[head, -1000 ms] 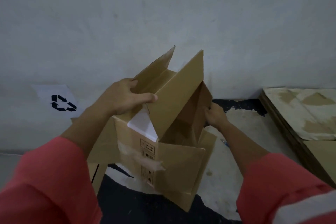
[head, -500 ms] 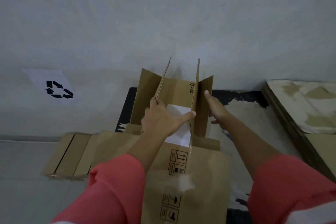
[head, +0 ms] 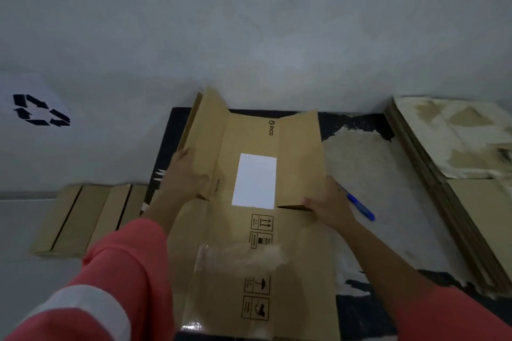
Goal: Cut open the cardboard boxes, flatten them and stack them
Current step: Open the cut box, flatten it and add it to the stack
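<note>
A brown cardboard box [head: 257, 263] with a white label and printed handling symbols lies flattened on the floor in front of me. Its far flaps spread outward, the left one still partly raised. My left hand [head: 185, 174] presses flat on the left flap, fingers spread. On the right flap, near its slit, rests my right hand [head: 329, 205], also flat with fingers apart. A blue cutter [head: 358, 206] lies on the floor just right of my right hand, partly hidden by it.
Flattened cardboard [head: 83, 219] lies on the floor to the left. A stack of flat, white-stained cardboard sheets [head: 457, 163] sits at the right. The grey wall [head: 249, 36] stands close behind, with a recycling-symbol sign [head: 40, 111] at left. A black mat [head: 360, 310] lies underneath.
The box went from held upright and open to lying flat on the floor. Both hands let go of its walls and now press the far flaps outward and down.
</note>
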